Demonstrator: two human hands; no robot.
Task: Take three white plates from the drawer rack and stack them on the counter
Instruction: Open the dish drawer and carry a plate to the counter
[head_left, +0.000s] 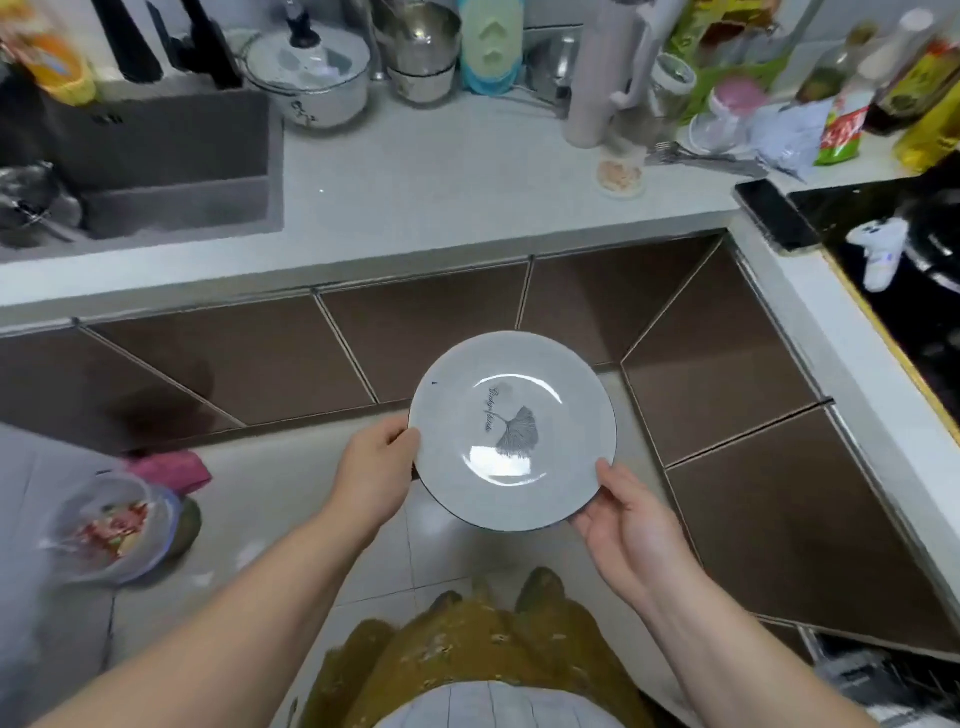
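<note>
One plate (512, 431) is in hand, held level at the centre of the frame, in front of the brown cabinet fronts (234, 364) and below the counter (441, 171). Left hand (376, 475) closes on its left rim, thumb on top and fingers underneath; right hand (626, 525) cups the lower right rim from below, thumb lying on the edge. Both grip the same plate, which is white with a dark edge and a grey leaf print.

No plates are stacked on the bare stretch of counter in the upper middle of the frame; only the sink (156, 161) at upper left, a pot (309, 78) and clutter along the back show. Judging from that, this is likely the first of three, so setting it down and fetching two more remain. Dark wire at the lower right corner may be the drawer rack, but it is too blurred to tell
</note>
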